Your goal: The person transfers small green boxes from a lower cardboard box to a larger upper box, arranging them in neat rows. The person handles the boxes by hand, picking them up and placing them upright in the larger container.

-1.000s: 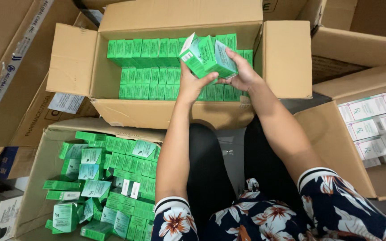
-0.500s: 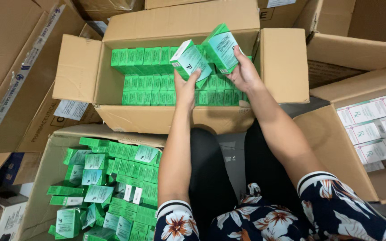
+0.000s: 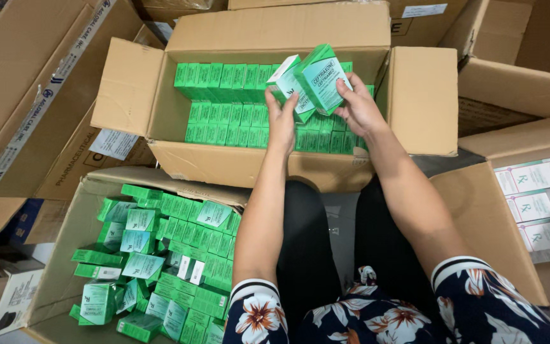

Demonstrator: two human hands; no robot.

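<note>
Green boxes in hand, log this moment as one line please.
left hand: holds green box | right hand: holds second green box | over open carton of neat green rows | loose pile carton lower left

The open carton (image 3: 275,44) straight ahead serves as the landmark. Packed rows of small boxes (image 3: 224,102) lie inside it. Above those rows, toward the carton's right side, the left hand (image 3: 281,121) and right hand (image 3: 359,108) hold two small boxes (image 3: 310,83) between them (both tilted). Nearer than the carton and to its left sits a second carton (image 3: 65,255) holding a loose heap of boxes (image 3: 160,255). Right of the carton, a third carton (image 3: 479,223) holds flat packs (image 3: 542,197).
</note>
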